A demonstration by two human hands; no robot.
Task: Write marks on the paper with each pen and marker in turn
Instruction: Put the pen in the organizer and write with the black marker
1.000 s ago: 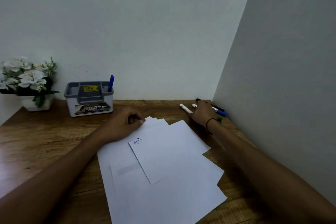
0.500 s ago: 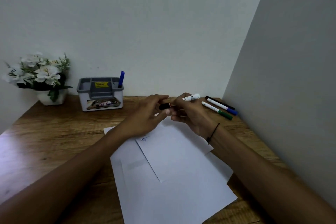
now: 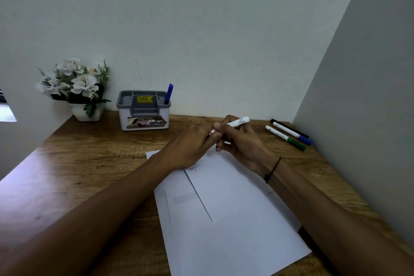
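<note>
My right hand (image 3: 242, 143) grips a white marker (image 3: 238, 122) by its barrel, held above the far end of the paper. My left hand (image 3: 192, 143) meets it at the marker's near end, fingers closed around the cap end, which they hide. White sheets of paper (image 3: 226, 215) lie stacked on the wooden desk, the top sheet bearing a small scribble (image 3: 194, 167) near my left wrist. Three more markers lie at the far right: a green-capped one (image 3: 285, 138), a blue-capped one (image 3: 292, 133) and a black one (image 3: 289, 128).
A grey pen holder (image 3: 143, 110) with one blue pen (image 3: 168, 93) stands at the back wall. A pot of white flowers (image 3: 76, 87) sits left of it. A side wall closes the desk (image 3: 78, 163) on the right.
My right hand picked the white marker off the desk and brought it over the paper. My left hand left the paper and closed on the marker's cap end. The view shifted left.
</note>
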